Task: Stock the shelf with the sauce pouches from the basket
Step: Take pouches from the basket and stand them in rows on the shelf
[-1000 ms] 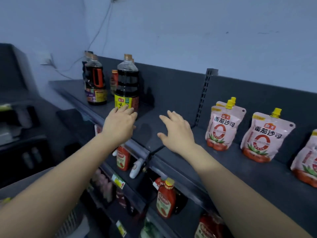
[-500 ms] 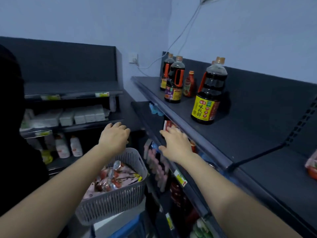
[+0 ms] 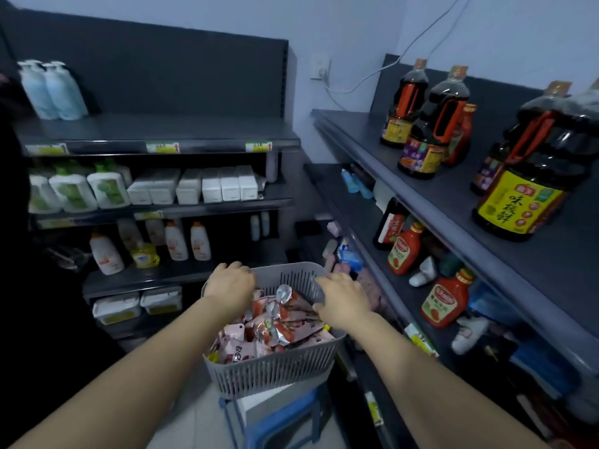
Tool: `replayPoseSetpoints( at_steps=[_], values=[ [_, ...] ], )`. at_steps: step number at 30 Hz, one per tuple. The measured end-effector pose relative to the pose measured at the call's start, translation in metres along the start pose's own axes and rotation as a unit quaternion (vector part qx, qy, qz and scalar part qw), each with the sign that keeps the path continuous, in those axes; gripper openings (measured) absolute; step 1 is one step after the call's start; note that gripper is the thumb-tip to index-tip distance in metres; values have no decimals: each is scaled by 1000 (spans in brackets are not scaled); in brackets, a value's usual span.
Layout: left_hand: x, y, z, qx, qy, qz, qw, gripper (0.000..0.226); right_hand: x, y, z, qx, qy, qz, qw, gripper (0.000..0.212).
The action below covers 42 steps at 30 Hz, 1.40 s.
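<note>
Over the grey slatted plastic basket [image 3: 269, 371]: left hand [image 3: 231, 286] at far-left rim, right hand [image 3: 343, 299] near right rim. Both palm-down with fingertips hidden, so can't tell if either grips. Pink-red foil sauce pouches [image 3: 278, 325] are piled inside. Basket sits on blue plastic stool [image 3: 278, 419]. Dark grey metal shelf [image 3: 372, 137] is to the right.

The basket [image 3: 269, 367] mouth is pretty crowded; left hand [image 3: 230, 285] over its far-left rim, right hand [image 3: 343, 299] over its right side, with just a gap between them above the sauce pouches [image 3: 278, 322]; lower shelf boards [image 3: 327, 186] crowd its right; up-right, the top shelf [image 3: 366, 140] is bare in front of the soy bottles [image 3: 431, 124].
</note>
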<state>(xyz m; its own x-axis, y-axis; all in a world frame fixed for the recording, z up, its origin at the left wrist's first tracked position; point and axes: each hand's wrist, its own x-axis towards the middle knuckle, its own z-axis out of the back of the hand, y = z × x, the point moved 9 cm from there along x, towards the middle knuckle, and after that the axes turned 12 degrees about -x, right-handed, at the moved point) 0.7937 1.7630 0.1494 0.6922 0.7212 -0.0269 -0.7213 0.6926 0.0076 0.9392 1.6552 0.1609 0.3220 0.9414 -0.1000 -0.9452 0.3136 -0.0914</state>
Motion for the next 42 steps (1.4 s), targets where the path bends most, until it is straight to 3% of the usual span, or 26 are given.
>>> replayPoseSetpoints(
  at_steps=[6,11,15,18,24,28,31,34,37,39,42],
  values=[
    [11,30,-63,-13,77,32,996,29,32,12,-47,-4,52,18,999,39],
    [19,43,-124,-47,150,92,983,25,61,16,-98,1,108,45,993,50],
    [19,45,-169,-55,207,130,968,35,80,11,-138,6,158,66,985,54],
    [17,46,-196,-73,227,171,956,29,91,8,-163,2,186,81,979,55],
    [17,50,-232,-63,241,226,942,49,103,-8,-198,12,243,56,968,44],
    [19,52,-240,-92,274,253,924,36,111,-14,-230,106,307,-21,946,55],
    [26,63,-242,-201,259,278,903,33,114,-17,-253,185,337,-88,919,50],
    [48,66,-228,-328,218,266,880,12,121,-22,-274,249,330,-158,897,49],
    [69,72,-206,-356,163,264,881,10,131,-34,-281,318,270,-268,868,34],
    [70,79,-207,-400,135,296,857,15,133,-42,-283,374,220,-354,828,22],
    [61,76,-219,-480,137,334,800,18,123,-44,-296,478,162,-468,726,27]
  ],
)
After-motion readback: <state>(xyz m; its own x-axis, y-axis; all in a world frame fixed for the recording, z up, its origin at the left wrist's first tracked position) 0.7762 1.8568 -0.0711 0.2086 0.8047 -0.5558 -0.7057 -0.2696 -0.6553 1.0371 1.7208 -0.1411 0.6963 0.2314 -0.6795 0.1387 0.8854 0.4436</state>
